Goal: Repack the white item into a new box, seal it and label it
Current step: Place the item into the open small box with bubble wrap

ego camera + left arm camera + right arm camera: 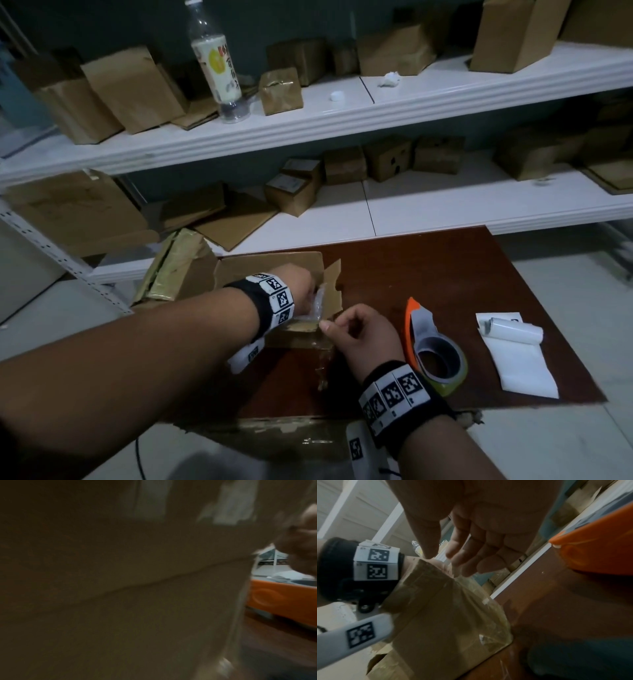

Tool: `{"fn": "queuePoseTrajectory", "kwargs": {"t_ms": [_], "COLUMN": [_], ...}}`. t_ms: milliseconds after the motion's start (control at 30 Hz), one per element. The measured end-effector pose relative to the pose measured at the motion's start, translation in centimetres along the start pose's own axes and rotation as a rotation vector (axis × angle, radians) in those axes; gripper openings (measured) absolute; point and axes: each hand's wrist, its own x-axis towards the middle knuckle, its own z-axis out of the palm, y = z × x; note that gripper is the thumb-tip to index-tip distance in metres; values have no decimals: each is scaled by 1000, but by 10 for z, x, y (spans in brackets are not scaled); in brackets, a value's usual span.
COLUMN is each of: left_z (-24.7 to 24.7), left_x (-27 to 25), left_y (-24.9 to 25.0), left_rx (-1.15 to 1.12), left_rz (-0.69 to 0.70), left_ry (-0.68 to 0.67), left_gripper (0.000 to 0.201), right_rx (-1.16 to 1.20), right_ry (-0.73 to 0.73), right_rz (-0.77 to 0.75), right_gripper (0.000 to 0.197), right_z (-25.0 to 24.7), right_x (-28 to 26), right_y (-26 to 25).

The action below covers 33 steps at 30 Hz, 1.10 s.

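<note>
Both hands at box; left hand inside.

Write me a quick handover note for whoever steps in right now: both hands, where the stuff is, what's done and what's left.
Left hand: reaching into the open cardboard box on the brown table; its grip is hidden.
Right hand: pinching loose clear tape at the box's near edge.
Tape dispenser, orange, lies right of the box; white labels lie further right.
Done: box opened.
Left: the white item isn't clearly visible; repacking, sealing and labelling remain.
</note>
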Motion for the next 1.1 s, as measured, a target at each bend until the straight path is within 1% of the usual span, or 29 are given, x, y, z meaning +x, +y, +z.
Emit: {"fn": "queuePoseTrajectory", "kwargs": {"t_ms": [67,100,133,167,200,233,267,300,367,400,433,467,533,600,767,867,933,1000,1067,1100], "left_z": [4,6,8,8,8,5,1,-4,-13,-14,-14,-12,-6,2,19,17,15,12,6,1], "left_x": [-2,-3,-5,-9,-13,-18,-23,-27,-31,-30,-29,-26,-18,-7,15,19,21,20,15,12], "left_y": [-2,-5,-8,-12,-15,-18,-22,-27,-31,-31,-29,-26,-17,-8,8,5,-1,-11,-18,-20], "left_rx": [-99,-174,-287,-406,-487,-507,-466,-381,-185,-154,-198,-280,-403,-377,-273,-297,-412,-576,-736,-779], "left_rz": [10,18,15,15,30,59,86,111,162,170,161,144,122,109,87,90,70,57,-42,-83], "left_ry": [48,71,71,45,21,13,34,81,155,151,111,42,-98,-189,-232,-292,-286,-245,-121,-52], "left_gripper": [14,14,18,27,37,43,46,44,32,27,24,24,30,32,36,33,29,30,30,30], "right_rx": [-3,7,8,-10,-34,-49,-53,-51,-45,-30,-9,7,23,26,12,-12,-15,-11,-5,1], "right_ry": [72,86,90,90,85,78,73,71,72,74,75,77,86,90,61,45,43,45,50,58], "right_rz": [23,41,54,56,50,44,47,55,65,72,78,82,87,90,85,81,75,75,78,80], "right_gripper": [29,30,29,25,22,22,26,29,30,29,29,28,28,28,26,27,27,26,26,27], "right_z": [-4,-6,-7,-6,-6,-5,-3,-3,-3,-3,-2,-2,0,0,-5,-8,-9,-9,-9,-8], "right_x": [2,4,5,7,9,10,11,11,11,11,12,12,12,11,14,16,16,16,15,15], "right_y": [-2,-2,-2,-1,0,2,2,2,0,0,0,0,0,-1,3,4,4,3,3,3]}}
